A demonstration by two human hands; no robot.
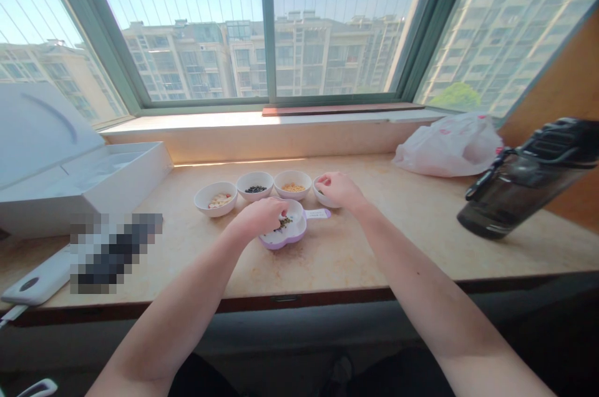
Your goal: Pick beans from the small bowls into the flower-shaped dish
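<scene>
My left hand (264,217) is over a purple-rimmed, flower-shaped dish (285,242), its fingertips pinched together above small dark green beans (284,222) in it. Whatever those fingers hold is too small to make out. At the right end of a row of white bowls, my right hand (340,188) reaches into a small bowl (322,197) with fingers closed; it hides most of the contents, though a little green shows. Left of that bowl stand a bowl of yellow kernels (293,187), a bowl of black beans (256,189) and a bowl of pale pieces (219,200).
The dish's labelled handle (318,214) points right. An open white box (126,175) and a white power bank (37,278) lie left, beside a blurred-out dark object (116,253). A plastic bag (449,147) and a dark water bottle (519,185) are at right. Windows stand behind.
</scene>
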